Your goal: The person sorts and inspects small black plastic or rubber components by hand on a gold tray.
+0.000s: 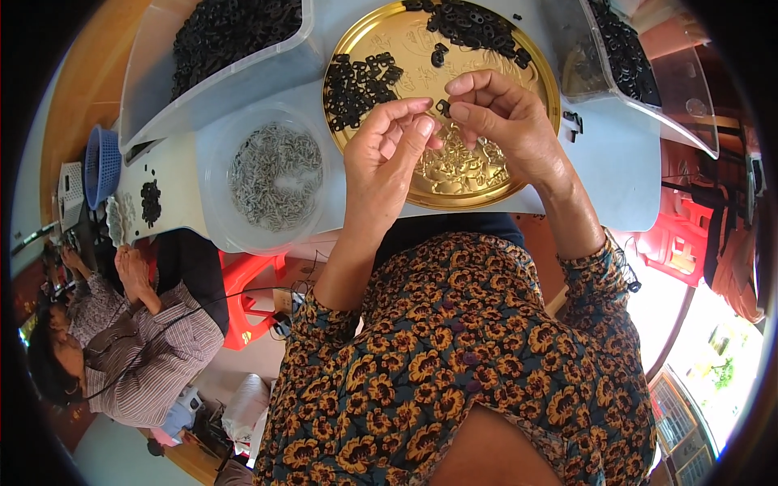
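Note:
Both hands meet above a round gold tray point(555, 85) with an embossed pattern. My right hand point(510, 121) pinches a small black plastic piece point(442, 107) between thumb and forefinger. Close beside it, my left hand point(386, 150) is closed, its fingers curled toward the thumb; whatever lies in them is too small or hidden to make out. On the tray's left side lies a pile of small black parts point(361, 91) with holes. A second heap of black parts point(478, 34) sits at the tray's far edge, with a couple of loose ones nearer my right hand.
Left of the tray stands a round clear tub point(217, 182) of small grey metal pieces point(275, 174). Clear bins of black parts stand far left point(312, 32) and far right point(640, 109). Another person point(154, 348) sits at the left, near a blue basket point(102, 166).

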`<state>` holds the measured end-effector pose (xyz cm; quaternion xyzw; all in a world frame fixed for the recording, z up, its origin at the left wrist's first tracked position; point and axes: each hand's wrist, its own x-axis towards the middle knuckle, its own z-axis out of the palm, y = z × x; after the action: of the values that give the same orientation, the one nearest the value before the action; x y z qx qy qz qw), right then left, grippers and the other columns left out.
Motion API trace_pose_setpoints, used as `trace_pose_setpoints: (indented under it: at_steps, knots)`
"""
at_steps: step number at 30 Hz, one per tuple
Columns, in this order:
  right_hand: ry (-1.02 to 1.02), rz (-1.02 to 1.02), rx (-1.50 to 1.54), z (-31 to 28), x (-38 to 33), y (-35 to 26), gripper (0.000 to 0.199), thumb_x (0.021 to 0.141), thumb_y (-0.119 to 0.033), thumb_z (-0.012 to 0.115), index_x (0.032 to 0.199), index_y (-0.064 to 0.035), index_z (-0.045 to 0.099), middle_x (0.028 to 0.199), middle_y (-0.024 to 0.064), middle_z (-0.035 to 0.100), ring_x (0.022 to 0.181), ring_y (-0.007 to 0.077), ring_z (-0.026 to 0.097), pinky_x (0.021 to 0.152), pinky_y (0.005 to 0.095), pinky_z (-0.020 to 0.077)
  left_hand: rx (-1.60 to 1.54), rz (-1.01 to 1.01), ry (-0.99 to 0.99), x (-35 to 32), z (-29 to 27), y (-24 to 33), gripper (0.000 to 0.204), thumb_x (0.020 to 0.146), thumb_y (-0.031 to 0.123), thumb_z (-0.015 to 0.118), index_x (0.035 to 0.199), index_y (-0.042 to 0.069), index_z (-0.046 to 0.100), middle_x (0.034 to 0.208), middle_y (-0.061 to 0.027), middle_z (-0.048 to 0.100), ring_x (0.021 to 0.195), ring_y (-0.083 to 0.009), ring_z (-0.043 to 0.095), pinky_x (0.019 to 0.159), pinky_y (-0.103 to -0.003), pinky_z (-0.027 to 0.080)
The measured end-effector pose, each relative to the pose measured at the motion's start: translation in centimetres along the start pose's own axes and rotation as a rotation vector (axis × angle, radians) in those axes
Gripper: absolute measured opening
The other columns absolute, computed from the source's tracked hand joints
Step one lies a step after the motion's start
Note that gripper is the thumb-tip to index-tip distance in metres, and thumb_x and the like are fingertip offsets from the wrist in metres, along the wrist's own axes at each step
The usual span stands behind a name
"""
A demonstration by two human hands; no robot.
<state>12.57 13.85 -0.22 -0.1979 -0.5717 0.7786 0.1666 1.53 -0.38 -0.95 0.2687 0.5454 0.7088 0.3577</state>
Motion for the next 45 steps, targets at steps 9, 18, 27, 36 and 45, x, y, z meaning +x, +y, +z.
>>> trace_pose_setpoints:
  at_steps: [9,18,27,36,45]
  knots:
    - [-0.145,0.305,0.488,0.1,-0.9,0.3,0.026,0.092,-0.008,0.062,0.115,0.0013,0.057,0.088,0.0078,0.064,0.067,0.0086,0.057,0.061,0.0245,0.0504,0.121,0.143,-0.138,-0.1,-0.6,0.5,0.019,0.093,-0.002,0.057,0.111,-0.003,0.059,0.099,-0.0069,0.057,0.087,-0.0111,0.061,0.076,-0.024,0.051]
    - [-0.059,0.139,-0.027,1.3,-2.7,-0.1,0.021,0.093,-0.014,0.062,0.105,0.0034,0.062,0.088,0.0056,0.066,0.070,0.0062,0.058,0.063,0.0223,0.0507,0.038,0.079,-0.163,-1.0,-1.4,0.2,0.011,0.093,-0.002,0.058,0.103,-0.004,0.057,0.097,-0.0081,0.061,0.083,-0.0116,0.062,0.074,-0.023,0.052]
    - [0.005,0.034,-0.316,1.6,-4.0,0.6,0.016,0.092,-0.012,0.064,0.099,0.0018,0.064,0.082,0.0027,0.066,0.072,0.0066,0.058,0.065,0.0222,0.0492,0.047,-0.044,-0.190,-1.7,-1.5,0.7,0.012,0.093,0.001,0.059,0.104,-0.005,0.058,0.095,-0.0077,0.062,0.080,-0.0097,0.061,0.074,-0.023,0.053]
    - [0.078,-0.109,-0.355,2.5,-5.1,1.7,0.013,0.088,-0.009,0.067,0.094,0.0023,0.064,0.084,0.0063,0.066,0.076,0.0098,0.063,0.067,0.0239,0.0520,-0.103,-0.156,-0.228,-2.7,-2.0,0.0,0.015,0.092,0.000,0.059,0.107,-0.003,0.057,0.099,-0.0073,0.061,0.086,-0.0124,0.062,0.076,-0.025,0.054]
    - [0.098,-0.235,-0.547,0.5,-3.0,1.2,0.012,0.088,-0.009,0.068,0.094,0.0005,0.066,0.083,0.0058,0.066,0.067,0.0083,0.059,0.060,0.0247,0.0489,-0.137,-0.055,-0.092,-2.6,-1.8,-0.6,0.016,0.092,0.000,0.059,0.107,-0.004,0.056,0.101,-0.0123,0.063,0.085,-0.0164,0.064,0.077,-0.029,0.054]
